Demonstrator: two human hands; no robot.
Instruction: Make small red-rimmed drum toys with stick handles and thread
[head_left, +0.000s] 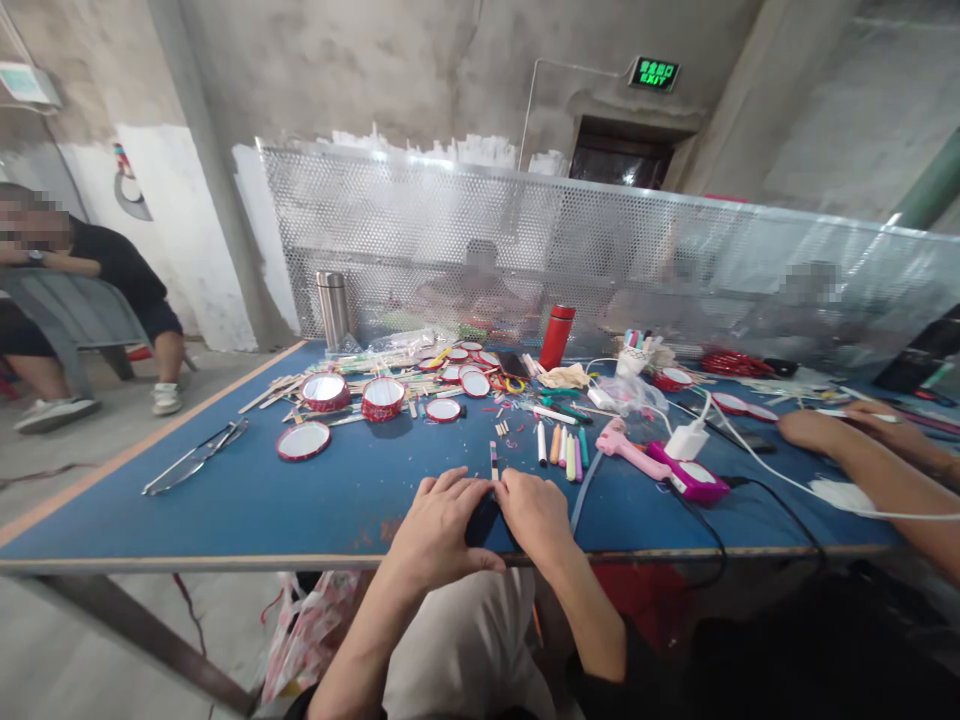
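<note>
A small flat stick [494,452] with pale and dark bands points away from me near the table's front edge. Curled around its near end are the fingers of my right hand [534,512]. My left hand [441,525] rests palm down beside it, thumb spread apart and fingers stretched toward the stick, with the fingertips close to its near end. The palm side of both hands is hidden. Several markers [562,450] lie in a row to the right, close to a pink glue gun [630,448].
Round red-rimmed pieces [383,397] and wooden sticks [274,392] cover the table's far middle. Eyeglasses [196,458] lie at left. A steel flask [332,310] and red bottle [556,338] stand behind. Cables run from a purple power strip [697,482]; a co-worker's arm [862,455] is at right.
</note>
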